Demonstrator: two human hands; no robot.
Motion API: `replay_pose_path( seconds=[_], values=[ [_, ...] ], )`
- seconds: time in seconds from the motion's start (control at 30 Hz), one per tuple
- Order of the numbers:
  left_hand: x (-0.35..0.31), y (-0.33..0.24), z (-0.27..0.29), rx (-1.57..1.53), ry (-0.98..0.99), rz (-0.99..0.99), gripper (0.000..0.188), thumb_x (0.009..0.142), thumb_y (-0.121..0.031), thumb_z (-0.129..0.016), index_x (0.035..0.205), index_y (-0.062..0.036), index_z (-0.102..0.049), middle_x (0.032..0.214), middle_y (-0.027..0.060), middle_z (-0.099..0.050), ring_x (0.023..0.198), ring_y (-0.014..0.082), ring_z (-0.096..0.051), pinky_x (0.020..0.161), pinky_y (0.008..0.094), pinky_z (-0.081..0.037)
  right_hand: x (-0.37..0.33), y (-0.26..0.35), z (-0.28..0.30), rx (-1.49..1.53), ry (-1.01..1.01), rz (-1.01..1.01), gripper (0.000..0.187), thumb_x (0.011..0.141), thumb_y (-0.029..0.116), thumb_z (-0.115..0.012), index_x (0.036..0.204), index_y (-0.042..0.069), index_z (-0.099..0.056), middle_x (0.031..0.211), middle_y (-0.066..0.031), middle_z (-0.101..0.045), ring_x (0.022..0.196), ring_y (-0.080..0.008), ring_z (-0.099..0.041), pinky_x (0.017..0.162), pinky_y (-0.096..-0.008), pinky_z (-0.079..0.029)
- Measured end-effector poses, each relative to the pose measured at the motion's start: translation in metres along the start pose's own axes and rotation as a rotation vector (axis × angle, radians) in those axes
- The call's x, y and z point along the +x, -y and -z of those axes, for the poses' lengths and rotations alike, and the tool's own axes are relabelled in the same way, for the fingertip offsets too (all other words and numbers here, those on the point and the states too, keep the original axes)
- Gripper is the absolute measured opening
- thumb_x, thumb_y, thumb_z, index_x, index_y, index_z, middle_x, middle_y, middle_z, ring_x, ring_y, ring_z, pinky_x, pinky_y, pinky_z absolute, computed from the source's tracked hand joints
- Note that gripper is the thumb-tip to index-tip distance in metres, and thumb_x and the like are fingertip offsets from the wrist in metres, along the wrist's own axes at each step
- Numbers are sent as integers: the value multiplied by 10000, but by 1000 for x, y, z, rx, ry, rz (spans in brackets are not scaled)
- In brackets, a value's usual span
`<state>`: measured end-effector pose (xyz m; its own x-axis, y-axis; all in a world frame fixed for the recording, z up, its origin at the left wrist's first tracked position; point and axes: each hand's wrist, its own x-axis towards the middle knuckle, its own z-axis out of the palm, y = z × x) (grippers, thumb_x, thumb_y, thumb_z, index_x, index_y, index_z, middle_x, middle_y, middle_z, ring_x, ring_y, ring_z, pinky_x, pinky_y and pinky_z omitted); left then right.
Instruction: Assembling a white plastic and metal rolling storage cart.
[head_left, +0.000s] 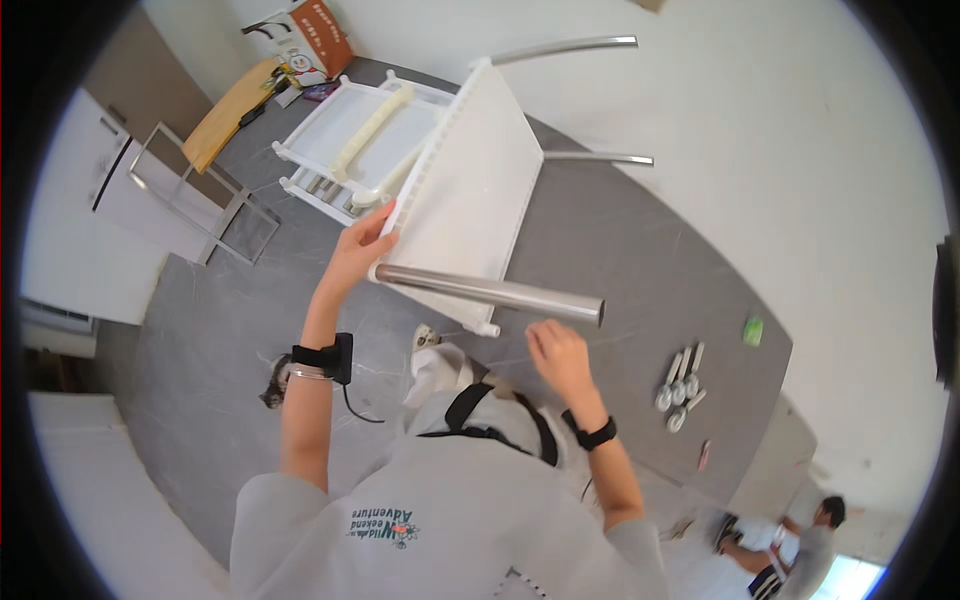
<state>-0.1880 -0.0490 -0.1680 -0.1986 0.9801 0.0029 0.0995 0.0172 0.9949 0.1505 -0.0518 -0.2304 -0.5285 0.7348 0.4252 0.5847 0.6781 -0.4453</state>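
Note:
A white plastic shelf panel (475, 185) stands tilted on its side in front of me. My left hand (358, 252) grips its left edge, thumb and fingers near a corner. From the near corner a thick shiny metal tube (500, 293) sticks out to the right. Two more metal tubes (565, 48) extend from the panel's far side toward the wall. Just below the free end of the near tube is my right hand (562, 358), apart from it. Its fingers are curled in, and whatever they may hold is hidden.
Behind the panel lie more white shelf frames (365, 135). Several casters (680, 390) and a green packet (753, 331) are on the grey floor to the right. A metal frame (205, 200) and a wooden bench (225, 115) stand left. A cat (275, 382) is near my left arm; another person (800, 550) sits lower right.

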Motion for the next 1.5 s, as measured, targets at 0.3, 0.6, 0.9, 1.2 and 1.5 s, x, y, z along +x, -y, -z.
replay_pose_path(
  seconds=[0.3, 0.6, 0.9, 1.2, 1.5],
  values=[
    [0, 59, 4, -35, 74, 109, 534, 840, -43, -568, 1339, -56, -379, 1158, 75, -561, 966, 87, -527, 807, 232, -444, -14, -10, -54, -84, 100, -214, 213, 801, 153, -597, 978, 42, -557, 993, -129, -530, 875, -311, -549, 744, -408, -436],
    [12, 123, 9, -103, 192, 321, 572, 869, -90, -541, 1380, -46, -288, 1287, 119, -472, 1117, 169, -479, 954, 301, -374, -15, -21, -65, -100, 247, -434, 210, 772, 134, -604, 960, 53, -559, 1011, -124, -491, 924, -302, -516, 798, -430, -395],
    [33, 139, 40, -116, 272, 229, 565, 876, -94, -532, 1382, -51, -284, 1297, 109, -465, 1148, 165, -450, 970, 294, -356, 6, -3, -90, -232, 496, -338, 197, 744, 77, -597, 936, 58, -562, 863, -132, -494, 861, -323, -513, 712, -386, -428],
    [50, 75, 37, 43, 389, 159, 520, 889, -100, -482, 1380, -123, -313, 1052, 87, -586, 782, 140, -553, 708, 281, -488, -9, -1, -96, -234, 525, -384, 180, 768, 83, -544, 939, 28, -532, 872, -176, -532, 876, -392, -512, 738, -431, -428],
    [71, 184, 20, -44, 268, 98, 458, 813, -78, -493, 1269, -63, -459, 1084, 190, -593, 949, 305, -590, 842, 343, -448, 6, 10, -94, -308, 680, -426, 149, 736, 112, -633, 795, 80, -500, 835, -80, -513, 860, -306, -483, 703, -427, -436]
  ],
)
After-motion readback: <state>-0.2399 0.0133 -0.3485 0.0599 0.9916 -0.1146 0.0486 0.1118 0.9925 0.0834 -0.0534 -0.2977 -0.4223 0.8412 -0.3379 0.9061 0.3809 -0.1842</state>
